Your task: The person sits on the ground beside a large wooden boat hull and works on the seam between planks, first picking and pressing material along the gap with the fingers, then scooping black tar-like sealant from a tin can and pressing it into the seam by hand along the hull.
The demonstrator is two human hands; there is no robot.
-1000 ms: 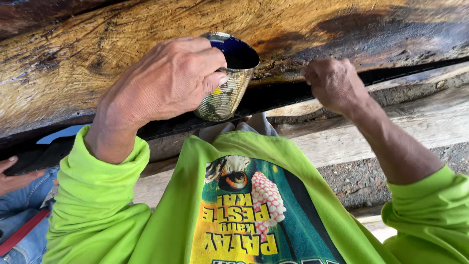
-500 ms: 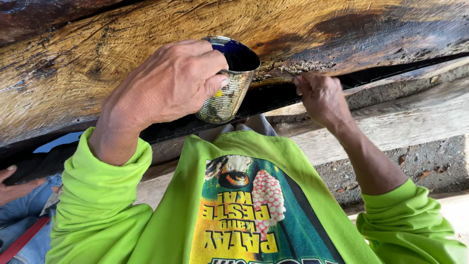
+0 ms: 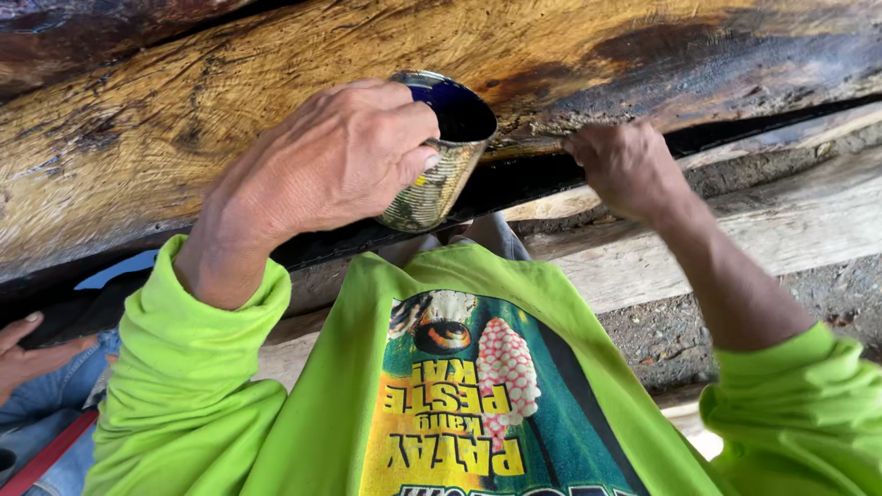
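My left hand (image 3: 331,170) is wrapped around a ribbed tin can (image 3: 439,184), holding it up against a large weathered wooden beam (image 3: 230,101). The can's inside is dark blue. My right hand (image 3: 625,165) is to the right of the can, fingers closed, with the fingertips pressed to the rough lower edge of the beam (image 3: 551,124), where a dark gap runs beneath it. Whether anything is pinched in those fingers is hidden. Both arms wear bright green sleeves.
A pale wooden plank (image 3: 790,230) lies under the gap at the right, with gritty ground (image 3: 671,340) below it. Another person's hand (image 3: 23,354) rests on blue denim at the lower left. The beam's right part is stained black.
My right hand has moved left and up from the plank side to the beam's lower edge, closer to the can. My left hand and the can have barely shifted.
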